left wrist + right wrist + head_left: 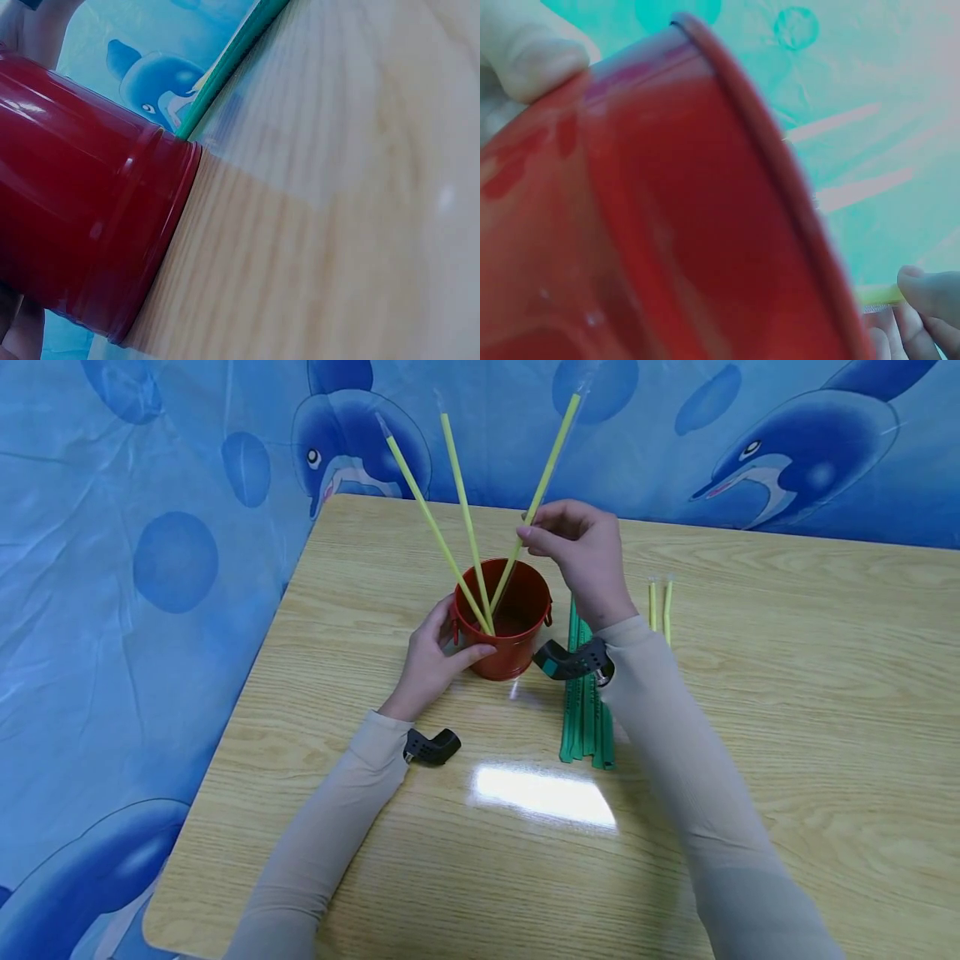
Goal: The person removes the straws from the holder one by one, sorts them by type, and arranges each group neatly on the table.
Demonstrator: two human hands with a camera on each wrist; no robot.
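A small red bucket (501,658) with side handles stands upright on the table. My left hand (431,660) grips it from the left, thumb along its near side. Above the rim, my right hand (581,547) pinches a yellow straw (555,452) in a clear wrapper between thumb and fingers; its lower end is inside the bucket. Two more wrapped yellow straws, one tilted left (423,510) and one steeper (461,481), lean in the bucket. The red wall (705,217) fills much of the right wrist view, with the left thumb (547,67) on it.
Right of the bucket lies a bundle of green sticks (577,718), partly under my right wrist. Two yellow straws (660,606) lie farther right, partly hidden by the sleeve. A blue dolphin-print sheet (180,677) borders the table's (825,693) left and far edges.
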